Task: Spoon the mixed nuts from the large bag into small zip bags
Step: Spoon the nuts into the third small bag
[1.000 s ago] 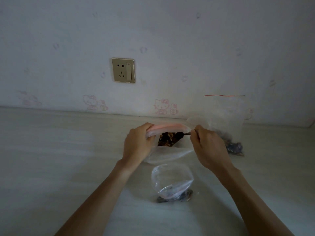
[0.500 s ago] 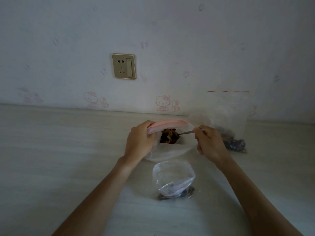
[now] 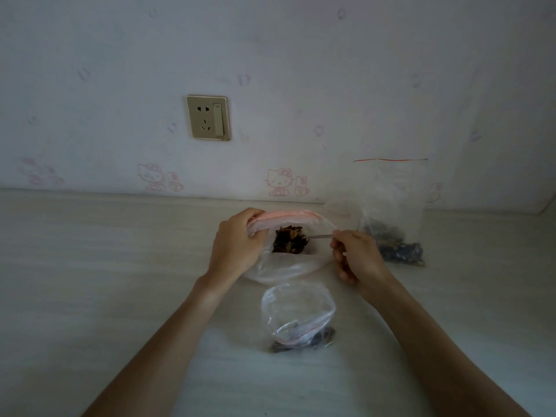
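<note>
Left grip clutches the pink rim of the large bag on the bench; right grip pinches a spoon in the nuts. A small zip bag lies nearer.

Dim, bluish light. Pale wall with faint pink cartoon-cat decals; gold-framed wall socket with switch. Below, whitish wood-grain bench.
</note>
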The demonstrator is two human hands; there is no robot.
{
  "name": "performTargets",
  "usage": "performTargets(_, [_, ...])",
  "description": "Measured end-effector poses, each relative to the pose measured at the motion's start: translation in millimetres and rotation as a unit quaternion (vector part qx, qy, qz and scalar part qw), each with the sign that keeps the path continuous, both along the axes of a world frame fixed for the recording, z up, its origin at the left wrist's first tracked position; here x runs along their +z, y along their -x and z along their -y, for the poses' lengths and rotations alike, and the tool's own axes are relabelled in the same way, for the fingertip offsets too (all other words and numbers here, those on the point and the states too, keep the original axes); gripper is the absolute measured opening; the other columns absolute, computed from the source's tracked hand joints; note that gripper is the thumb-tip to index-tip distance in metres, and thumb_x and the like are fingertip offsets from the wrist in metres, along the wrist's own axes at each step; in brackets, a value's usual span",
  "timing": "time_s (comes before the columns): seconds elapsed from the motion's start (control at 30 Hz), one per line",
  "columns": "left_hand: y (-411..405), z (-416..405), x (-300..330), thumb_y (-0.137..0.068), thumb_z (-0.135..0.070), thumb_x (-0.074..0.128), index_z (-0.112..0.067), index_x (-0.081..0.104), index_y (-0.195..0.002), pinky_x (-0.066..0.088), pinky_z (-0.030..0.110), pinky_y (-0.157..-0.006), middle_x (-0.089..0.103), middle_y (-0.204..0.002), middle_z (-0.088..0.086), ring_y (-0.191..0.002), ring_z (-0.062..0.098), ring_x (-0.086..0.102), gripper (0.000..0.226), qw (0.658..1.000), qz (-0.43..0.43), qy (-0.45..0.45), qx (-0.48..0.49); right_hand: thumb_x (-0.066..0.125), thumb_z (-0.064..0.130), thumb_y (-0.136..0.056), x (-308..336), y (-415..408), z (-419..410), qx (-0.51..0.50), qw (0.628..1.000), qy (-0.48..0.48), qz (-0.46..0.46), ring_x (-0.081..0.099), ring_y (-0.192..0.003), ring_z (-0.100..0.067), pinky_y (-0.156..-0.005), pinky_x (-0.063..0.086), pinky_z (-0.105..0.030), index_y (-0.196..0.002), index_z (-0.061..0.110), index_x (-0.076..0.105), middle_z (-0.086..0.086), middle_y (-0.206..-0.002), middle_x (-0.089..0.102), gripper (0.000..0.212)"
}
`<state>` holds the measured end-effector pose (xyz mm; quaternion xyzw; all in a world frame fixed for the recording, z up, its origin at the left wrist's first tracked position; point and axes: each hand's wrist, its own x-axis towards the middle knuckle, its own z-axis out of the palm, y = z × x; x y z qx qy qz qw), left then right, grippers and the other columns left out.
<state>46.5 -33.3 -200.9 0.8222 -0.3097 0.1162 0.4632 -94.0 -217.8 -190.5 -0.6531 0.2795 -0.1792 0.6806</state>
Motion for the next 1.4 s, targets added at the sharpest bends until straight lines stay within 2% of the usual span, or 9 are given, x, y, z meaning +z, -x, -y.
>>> performTargets(0.27, [5,-6,14,-0.092,-0.029,0.073,-0.028,0.074,-0.114,0.057,0.025,-0.079,0.073,-0.095,-0.02,-0.088,-0.003,0.068,0.023,0.999,-0.053,0.0,0.008,0.048,0.019,-0.105,8,7,-4,-0.017,1.0,0.02,0.016,0.037,-0.035,-0.02,-0.036,0.024,-0.022,-0.075,0.008,0.054,-0.003,-0.052,0.044,0.032])
performTargets(0.47, [14,-21,21,-0.081,-0.034,0.086,-0.027,0.068,-0.124,0.04,0.002,-0.08,0.064,-0.108,-0.026,-0.101,-0.012,0.059,0.047,0.997,-0.067,0.022,0.011,0.047,0.018,-0.106,17,19,-4,0.006,0.999,0.03,0.033,0.036,-0.038,-0.02,-0.038,0.023,-0.023,-0.076,0.009,0.052,-0.004,-0.054,0.043,0.032])
performTargets(0.6, [33,-39,21,-0.082,-0.033,0.085,-0.026,0.065,-0.124,0.044,0.022,-0.094,0.063,-0.121,-0.017,-0.115,0.002,0.057,0.046,0.999,-0.016,0.033,0.028,0.048,0.018,-0.105,21,36,-7,0.012,0.998,0.032,0.044,0.037,-0.036,-0.019,-0.037,0.023,-0.022,-0.076,0.008,0.053,-0.003,-0.053,0.043,0.031])
performTargets(0.7, [55,-53,19,-0.083,-0.033,0.082,-0.027,0.062,-0.105,0.045,0.019,-0.082,0.063,-0.106,-0.013,-0.099,0.001,0.058,0.03,0.994,0.044,0.059,0.075,0.048,0.019,-0.105,25,54,-10,0.017,0.998,0.031,0.056,0.037,-0.036,-0.02,-0.037,0.023,-0.023,-0.076,0.008,0.053,-0.003,-0.053,0.043,0.032])
performTargets(0.8, [76,-62,14,-0.086,-0.042,0.077,-0.032,0.058,-0.083,0.046,0.021,-0.064,0.065,-0.078,-0.013,-0.075,0.0,0.062,0.022,0.996,0.001,0.031,0.082,0.049,0.02,-0.104,32,74,-13,0.028,0.996,0.042,0.068,0.036,-0.036,-0.02,-0.037,0.022,-0.024,-0.074,0.007,0.054,-0.004,-0.053,0.043,0.033])
performTargets(0.97, [100,-63,-3,-0.088,-0.075,0.055,-0.03,0.067,-0.074,0.042,0.024,-0.06,0.068,-0.071,-0.016,-0.07,0.0,0.064,0.048,0.982,-0.107,-0.148,0.042,0.05,0.019,-0.104,38,106,-23,0.054,0.994,0.048,0.076,0.035,-0.036,-0.02,-0.037,0.023,-0.022,-0.069,0.009,0.055,-0.005,-0.052,0.04,0.037])
performTargets(1.2, [115,-59,-6,-0.092,-0.041,0.072,-0.04,0.07,-0.072,0.05,0.021,-0.064,0.07,-0.07,-0.02,-0.069,-0.003,0.066,0.021,0.988,-0.111,-0.106,0.015,0.045,0.023,-0.108,28,144,-38,0.107,0.984,0.14,0.025,0.036,-0.039,-0.022,-0.039,0.029,-0.029,-0.073,0.005,0.053,-0.008,-0.054,0.042,0.04])
performTargets(1.3, [123,-61,-4,-0.094,-0.032,0.072,-0.036,0.072,-0.082,0.048,0.013,-0.06,0.07,-0.075,-0.02,-0.073,-0.001,0.066,0.013,0.997,-0.06,-0.046,-0.028,0.045,0.026,-0.107,30,155,-41,0.125,0.949,0.288,0.04,0.038,-0.042,-0.017,-0.044,0.034,-0.033,-0.073,0.006,0.051,0.002,-0.052,0.043,0.04])
performTargets(1.4, [129,-64,-2,-0.095,-0.032,0.072,-0.034,0.074,-0.088,0.051,0.016,-0.062,0.069,-0.08,-0.022,-0.072,0.004,0.067,0.007,0.998,-0.032,-0.01,-0.05,0.038,0.036,-0.107,38,171,-43,0.165,0.818,0.548,0.057,0.039,-0.046,-0.013,-0.047,0.033,-0.026,-0.074,0.021,0.049,0.007,-0.058,0.046,0.038])
